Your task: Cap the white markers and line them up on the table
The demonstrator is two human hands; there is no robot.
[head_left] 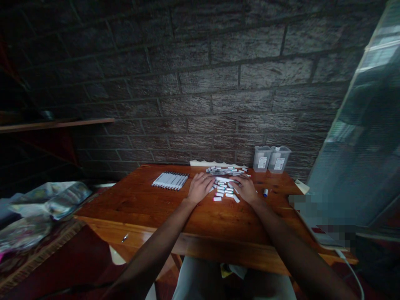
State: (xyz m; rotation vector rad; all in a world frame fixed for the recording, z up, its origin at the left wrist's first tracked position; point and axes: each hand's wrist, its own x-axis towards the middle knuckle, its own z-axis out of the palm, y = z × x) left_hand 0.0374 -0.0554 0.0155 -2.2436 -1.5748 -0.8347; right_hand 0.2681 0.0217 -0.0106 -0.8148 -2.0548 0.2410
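Over the middle of the wooden table, a white marker (pixel 224 179) lies crosswise between my two hands. My left hand (pixel 200 187) has its fingers closed at one end of it, and my right hand (pixel 246 189) closes around the other end. Just below and between the hands are several loose marker caps (pixel 220 191), white with coloured ends. Behind the fingers, more marker pieces (pixel 231 169) lie in a heap, partly hidden. To the left, a neat row of white markers (pixel 170 180) with dark ends lies side by side.
Two clear plastic containers (pixel 261 159) with labels stand at the back right. One dark blue cap (pixel 265 192) sits apart, right of my right hand. A white wavy-edged strip (pixel 212 163) runs along the brick wall (pixel 200 104). Plastic bags (pixel 53 200) lie at the left.
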